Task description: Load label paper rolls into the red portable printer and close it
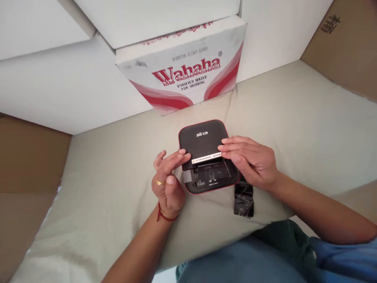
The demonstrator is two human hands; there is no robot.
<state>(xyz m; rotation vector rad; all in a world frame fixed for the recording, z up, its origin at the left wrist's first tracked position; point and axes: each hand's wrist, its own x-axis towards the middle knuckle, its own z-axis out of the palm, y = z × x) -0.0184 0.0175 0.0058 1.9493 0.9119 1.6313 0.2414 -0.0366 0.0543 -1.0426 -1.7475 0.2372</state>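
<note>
A flat, square black device [203, 145] with rounded corners, a thin red rim and a white logo lies in front of me. Its top cover sits shifted toward the far side, baring a recess [213, 173] at the near end with a dark glossy inside. A white label strip runs along the cover's near edge. My left hand [169, 179] rests its fingertips on the cover's left edge, fingers apart, thumb off the device. On the right side, my right hand [253, 161] grips it, fingers over the cover and thumb near the edge.
A crumpled black plastic piece [244, 200] lies on the pale cloth surface [112, 188], below my right hand. Behind stands a white and red water carton [188, 74], among white boxes [53, 86]. Brown cardboard [347, 51] rises at the right, and more cardboard [29, 165] at the left.
</note>
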